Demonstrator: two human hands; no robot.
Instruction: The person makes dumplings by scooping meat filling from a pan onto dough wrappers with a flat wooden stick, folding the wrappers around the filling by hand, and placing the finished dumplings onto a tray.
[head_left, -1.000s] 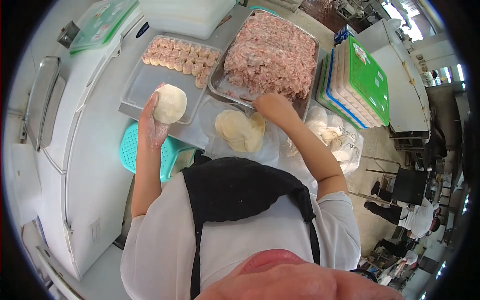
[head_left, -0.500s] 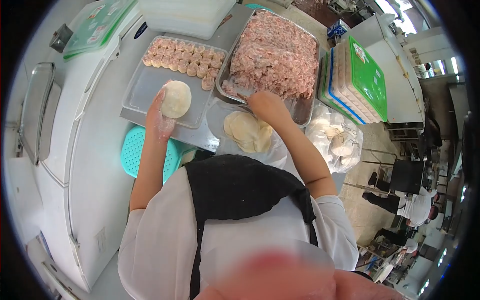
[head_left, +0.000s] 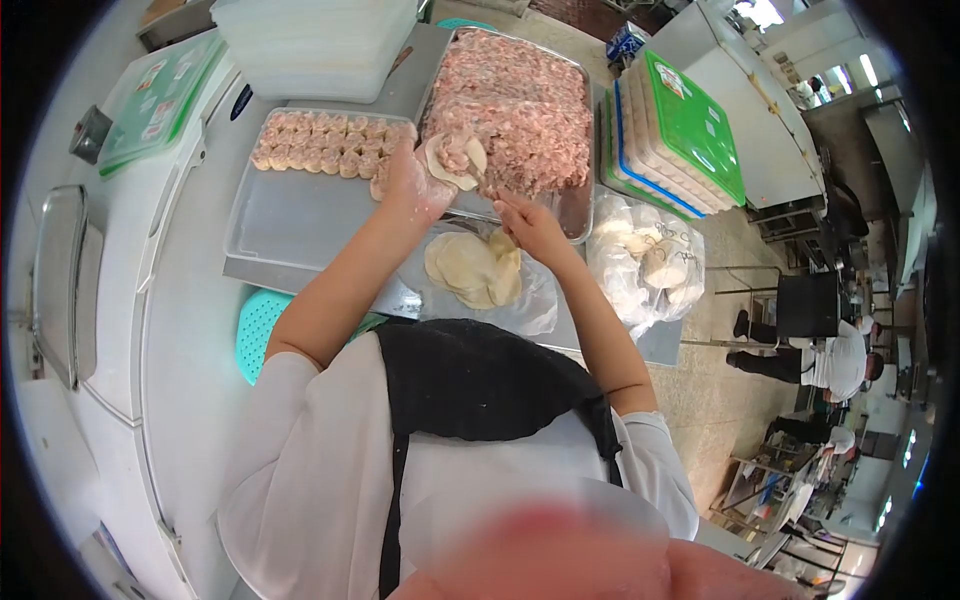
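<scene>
Your left hand (head_left: 414, 188) is grasping a round dough wrapper (head_left: 475, 156), cupped from the side; some of its fingers are hidden from view. Pink meat filling (head_left: 452, 156) sits inside the wrapper, whose edges are partly raised around it. The wrapper is positioned over the near-left part of a metal tray (head_left: 574, 208), which bears a large mound of minced meat (head_left: 515, 105).

Your right hand (head_left: 533, 228) is at the near edge of that tray, just beside the wrapper, with its fingers bent together. Whether they grip a tool cannot be told at this size.

Directly below your hands, a pile of flat wrappers (head_left: 470, 272) lies on clear plastic (head_left: 536, 308). To your left, a shallow plastic tray (head_left: 295, 215) carries rows of filled dumplings (head_left: 325, 142) along its far side; your left wrist passes over its right edge. To your right are a clear bag (head_left: 650, 268) with pale contents and, beyond it, stacked containers under a green lid (head_left: 697, 125).
</scene>
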